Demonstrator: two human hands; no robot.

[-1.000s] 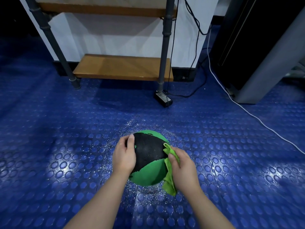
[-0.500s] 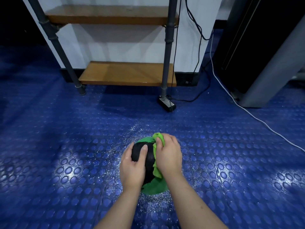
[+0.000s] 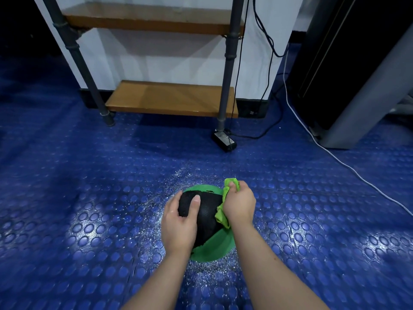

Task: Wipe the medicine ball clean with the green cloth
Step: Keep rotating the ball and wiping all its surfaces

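Note:
A black and green medicine ball [image 3: 207,217] sits on the blue studded floor in front of me. My left hand [image 3: 181,222] lies on its left side, thumb stretched over the black panel, fingers curved around the ball. My right hand [image 3: 239,204] grips a bunched green cloth [image 3: 223,211] and presses it against the ball's upper right side. One end of the cloth sticks out above my fingers, the other hangs below my palm. The ball's right flank is hidden by that hand.
White specks are scattered on the floor [image 3: 89,209] around the ball. A pipe-frame shelf with wooden boards [image 3: 172,99] stands ahead. A black power adapter [image 3: 224,142] and cables lie near its right leg. A white cable [image 3: 348,168] crosses the floor on the right, beside a dark cabinet [image 3: 348,70].
My right hand has swept the cloth from the ball's lower right up over the top and now to its upper right side. My left hand stays on the ball's left.

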